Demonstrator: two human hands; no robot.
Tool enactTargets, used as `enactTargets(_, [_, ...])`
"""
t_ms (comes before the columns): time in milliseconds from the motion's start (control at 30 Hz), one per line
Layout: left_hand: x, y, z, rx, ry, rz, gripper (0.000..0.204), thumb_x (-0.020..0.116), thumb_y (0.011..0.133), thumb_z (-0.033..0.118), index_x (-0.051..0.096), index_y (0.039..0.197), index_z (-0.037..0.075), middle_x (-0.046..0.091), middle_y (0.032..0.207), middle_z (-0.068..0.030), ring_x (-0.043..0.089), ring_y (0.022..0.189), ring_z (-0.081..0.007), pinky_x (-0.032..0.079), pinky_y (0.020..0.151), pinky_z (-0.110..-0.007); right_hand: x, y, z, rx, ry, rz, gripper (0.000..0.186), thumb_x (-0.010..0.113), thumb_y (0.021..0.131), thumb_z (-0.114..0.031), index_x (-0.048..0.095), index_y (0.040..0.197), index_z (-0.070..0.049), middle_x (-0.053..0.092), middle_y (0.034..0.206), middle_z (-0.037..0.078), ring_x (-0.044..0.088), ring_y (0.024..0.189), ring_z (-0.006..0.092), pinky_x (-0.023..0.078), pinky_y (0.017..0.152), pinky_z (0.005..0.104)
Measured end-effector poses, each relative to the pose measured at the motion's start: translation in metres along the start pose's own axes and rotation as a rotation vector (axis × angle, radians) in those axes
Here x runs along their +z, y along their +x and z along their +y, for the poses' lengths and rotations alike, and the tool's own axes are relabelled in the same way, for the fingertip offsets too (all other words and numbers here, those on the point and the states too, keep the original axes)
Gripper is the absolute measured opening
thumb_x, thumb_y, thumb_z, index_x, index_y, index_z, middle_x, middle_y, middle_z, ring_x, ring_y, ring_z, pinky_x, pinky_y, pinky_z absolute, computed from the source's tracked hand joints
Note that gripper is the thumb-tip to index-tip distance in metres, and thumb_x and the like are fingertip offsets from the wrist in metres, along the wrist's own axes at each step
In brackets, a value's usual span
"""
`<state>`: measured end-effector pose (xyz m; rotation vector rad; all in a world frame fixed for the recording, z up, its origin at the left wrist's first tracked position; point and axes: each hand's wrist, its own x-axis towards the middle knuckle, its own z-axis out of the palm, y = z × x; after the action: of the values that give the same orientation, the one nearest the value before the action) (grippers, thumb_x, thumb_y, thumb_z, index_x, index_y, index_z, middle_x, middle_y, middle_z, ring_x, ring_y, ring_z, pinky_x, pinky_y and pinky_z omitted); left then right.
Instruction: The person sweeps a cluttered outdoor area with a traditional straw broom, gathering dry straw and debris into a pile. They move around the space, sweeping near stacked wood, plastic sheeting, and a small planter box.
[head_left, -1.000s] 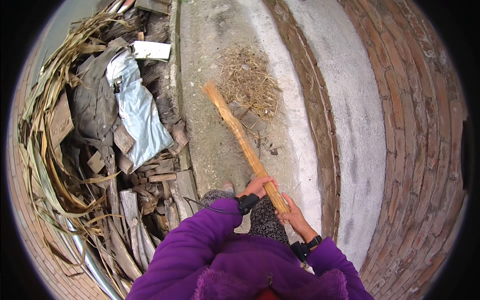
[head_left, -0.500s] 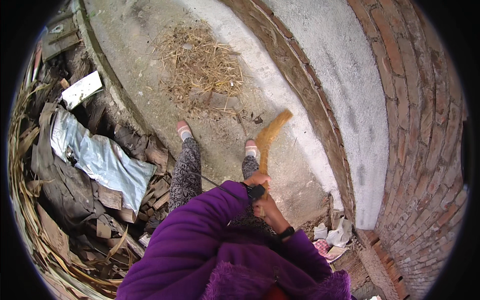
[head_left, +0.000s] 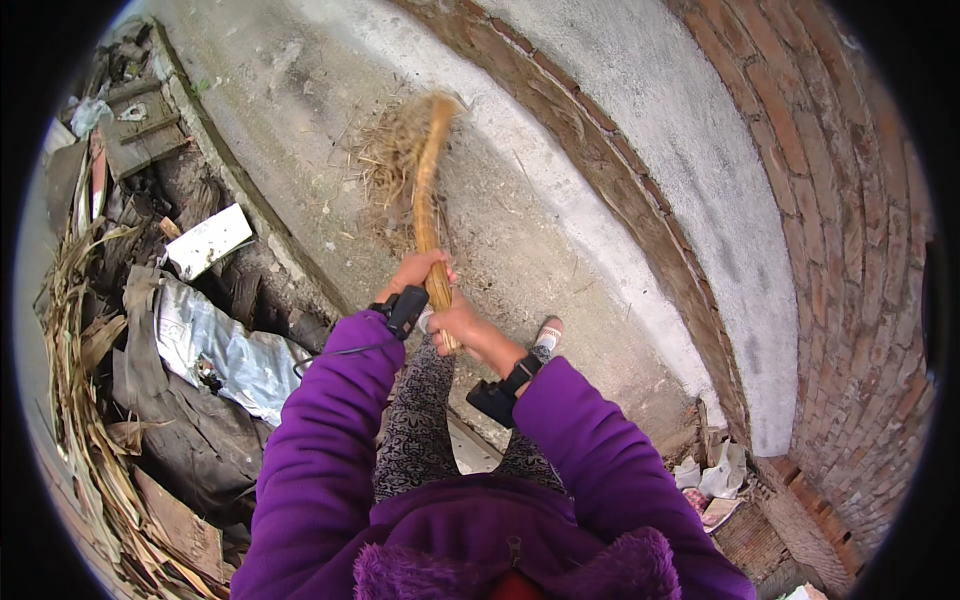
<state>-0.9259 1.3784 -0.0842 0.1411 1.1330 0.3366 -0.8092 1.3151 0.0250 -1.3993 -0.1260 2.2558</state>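
A yellow-brown straw broom (head_left: 425,190) slants away from me, its handle end close to my body. My left hand (head_left: 415,272) is wrapped round the handle farther up. Closer to me, my right hand (head_left: 460,322) grips the butt of the same handle. The far end of the broom, blurred by motion, reaches over a pile of loose straw (head_left: 380,165) on the concrete floor (head_left: 300,150) and hides part of it. Both wrists carry black straps with small black devices.
To the left, beyond a low kerb (head_left: 240,180), lie wood scraps, a silvery plastic sheet (head_left: 225,345), a white board (head_left: 210,241) and dry leaves (head_left: 75,370). A brick wall (head_left: 840,250) rises on the right. White bags (head_left: 722,472) sit at the lower right.
Both hands have moved left and forward with the broom. Its far end has swung from beside my right foot to the straw pile, and my view has shifted.
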Motion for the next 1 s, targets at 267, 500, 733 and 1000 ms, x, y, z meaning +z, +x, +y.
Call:
enactTargets(267, [0.01,-0.035,0.021,0.215,-0.043,-0.093,0.019,0.061,0.086,0.013,0.05,0.095,-0.001,0.058,0.076,-0.0101,0.061,0.065,-0.0201,0.056,0.06,-0.032,0.008,-0.024,0.012,-0.148,-0.113,0.05,0.058,0.054,0.072,0.005,0.027,0.123,-0.005,0.046,0.071,0.006,0.046,0.045,0.0122,0.037,0.036,0.0277])
enactTargets(500, [0.088,-0.034,-0.134,-0.109,-0.111,-0.287,0.021,0.063,0.085,0.012,0.05,0.095,-0.001,0.057,0.075,-0.0084,0.06,0.061,-0.0192,0.055,0.057,-0.033,-0.03,-0.123,0.074,-0.038,0.019,0.398,0.044,0.054,0.077,0.001,0.036,0.116,-0.007,0.047,0.071,0.005,0.05,0.049,0.013,0.04,0.039,0.0269])
enactTargets(733, [0.085,0.015,-0.135,-0.145,0.133,-0.111,0.022,0.063,0.082,0.01,0.051,0.095,-0.002,0.057,0.07,-0.008,0.059,0.06,-0.0175,0.052,0.053,-0.032,-0.065,-0.066,0.043,0.12,0.071,0.301,0.008,0.052,0.087,-0.01,0.047,0.093,-0.007,0.051,0.067,0.004,0.05,0.047,0.0127,0.039,0.038,0.0257])
enactTargets(1000, [0.086,-0.041,-0.161,-0.021,-0.051,-0.098,0.029,0.06,0.084,0.01,0.039,0.102,0.001,0.054,0.082,-0.0105,0.06,0.07,-0.0217,0.054,0.063,-0.036,-0.096,-0.111,0.086,-0.159,-0.204,0.302,0.045,0.064,0.075,-0.003,0.041,0.113,0.002,0.054,0.089,0.008,0.058,0.067,0.0142,0.047,0.055,0.0255])
